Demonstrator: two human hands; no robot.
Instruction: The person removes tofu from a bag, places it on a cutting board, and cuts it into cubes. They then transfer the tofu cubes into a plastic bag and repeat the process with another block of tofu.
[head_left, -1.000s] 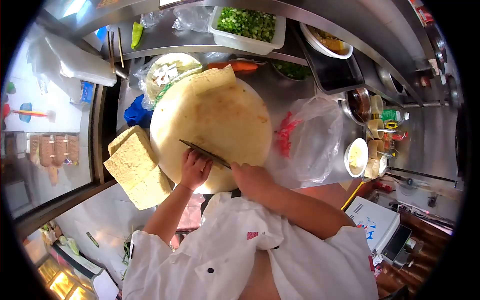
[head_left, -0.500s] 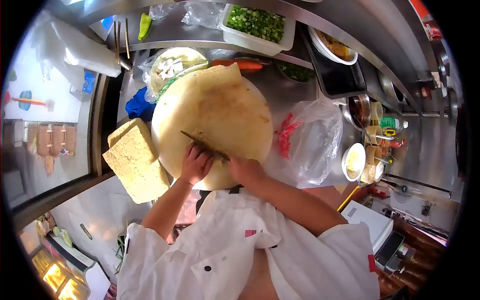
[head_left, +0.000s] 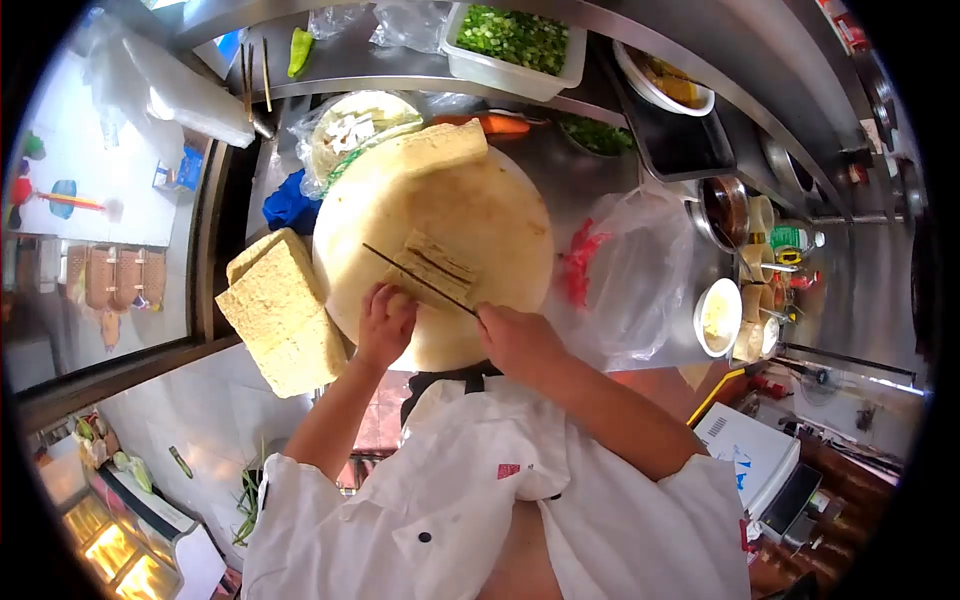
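Observation:
My right hand (head_left: 518, 340) grips the handle of a knife (head_left: 420, 280), seen nearly edge-on, slanting across the round cutting board (head_left: 500, 220). Just beyond the blade lie cut strips of a pale yellow, tofu-like slab (head_left: 440, 258). My left hand (head_left: 387, 325) is on the near side of the blade, its fingers curled down at the board; whatever is under the fingertips is mostly hidden. A longer pale yellow piece (head_left: 440, 147) rests at the board's far edge. To the left, large porous yellow slabs (head_left: 285, 325) are stacked against the board.
A clear plastic bag (head_left: 640, 280) lies right of the board, near a white bowl (head_left: 717, 318). Behind are a bagged plate (head_left: 365, 115), carrots (head_left: 500, 124) and a black tray (head_left: 670, 140). Chopped scallions fill a white tub (head_left: 465, 70) on the shelf overhead.
The knife has shifted slightly away from my left hand, and cut strips now show beyond the blade. My right hand has moved a little right. The whole view has shifted slightly.

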